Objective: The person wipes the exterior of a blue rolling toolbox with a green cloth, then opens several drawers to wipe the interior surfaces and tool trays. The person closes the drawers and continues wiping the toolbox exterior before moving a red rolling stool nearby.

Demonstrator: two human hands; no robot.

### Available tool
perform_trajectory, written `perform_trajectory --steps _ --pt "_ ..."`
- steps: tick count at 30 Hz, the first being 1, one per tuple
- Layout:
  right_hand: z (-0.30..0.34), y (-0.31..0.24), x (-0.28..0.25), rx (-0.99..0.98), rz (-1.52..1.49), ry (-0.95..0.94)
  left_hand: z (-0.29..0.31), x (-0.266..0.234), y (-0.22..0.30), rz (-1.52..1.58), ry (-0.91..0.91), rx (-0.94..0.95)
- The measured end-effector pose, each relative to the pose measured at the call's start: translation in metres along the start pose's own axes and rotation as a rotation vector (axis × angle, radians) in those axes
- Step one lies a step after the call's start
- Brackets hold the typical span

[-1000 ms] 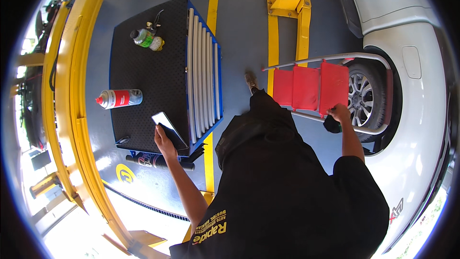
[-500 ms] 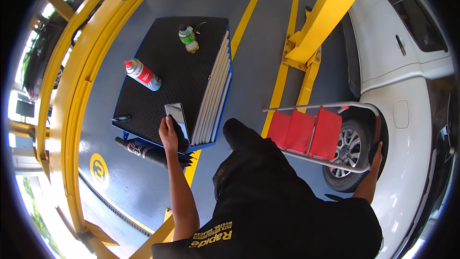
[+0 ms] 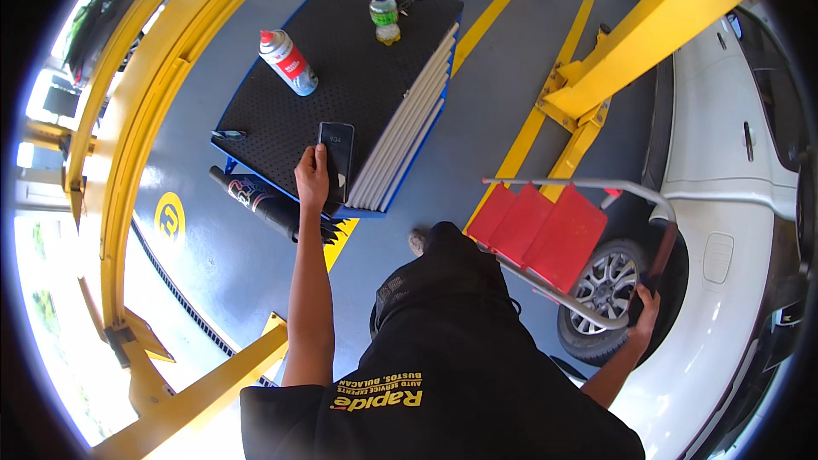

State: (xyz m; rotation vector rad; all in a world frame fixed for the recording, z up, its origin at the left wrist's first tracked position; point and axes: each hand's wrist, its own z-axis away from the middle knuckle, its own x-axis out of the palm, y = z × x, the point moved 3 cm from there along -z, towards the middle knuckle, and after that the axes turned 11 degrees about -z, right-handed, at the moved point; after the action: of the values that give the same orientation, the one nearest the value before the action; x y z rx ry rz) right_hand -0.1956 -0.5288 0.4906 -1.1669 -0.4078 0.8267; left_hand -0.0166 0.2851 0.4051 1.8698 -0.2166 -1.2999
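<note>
My left hand (image 3: 312, 175) is closed on the edge of a dark smartphone (image 3: 338, 152) over the near corner of a tool cabinet's black ribbed top (image 3: 341, 77). Faint characters show on the phone's screen. On my right, a folding step ladder (image 3: 562, 247) with red treads and a grey tubular frame leans at a slant. My right hand (image 3: 645, 317) is wrapped round the dark grip at its end, beside the wheel (image 3: 605, 285) of a white vehicle. A red-capped spray can (image 3: 290, 63) and a small green-labelled bottle (image 3: 385, 17) stand on the cabinet top.
Yellow lift posts rise at the left (image 3: 132, 153) and right (image 3: 630, 60). The white vehicle (image 3: 724, 230) lines the right side. A black roll-shaped thing (image 3: 264, 203) sits below the cabinet's near edge. Yellow lines (image 3: 503, 8) cross the grey floor.
The cabinet has shifted up and right in view as I move. The phone's screen now looks dark with faint characters instead of reflective. My right hand and the ladder's grip end sit lower in view.
</note>
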Motion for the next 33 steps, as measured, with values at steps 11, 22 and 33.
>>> perform_trajectory --steps 11,22,33 --pt "0.088 -0.073 0.277 0.069 -0.335 -0.366 -0.006 0.015 0.000 -0.212 0.173 0.118" --pt "0.116 -0.097 0.355 0.209 -0.471 -0.676 -0.006 0.018 0.006 -0.272 0.289 0.217" --pt "0.076 -0.043 0.368 0.216 -0.447 -0.768 -0.006 0.019 0.003 -0.307 0.271 0.182"
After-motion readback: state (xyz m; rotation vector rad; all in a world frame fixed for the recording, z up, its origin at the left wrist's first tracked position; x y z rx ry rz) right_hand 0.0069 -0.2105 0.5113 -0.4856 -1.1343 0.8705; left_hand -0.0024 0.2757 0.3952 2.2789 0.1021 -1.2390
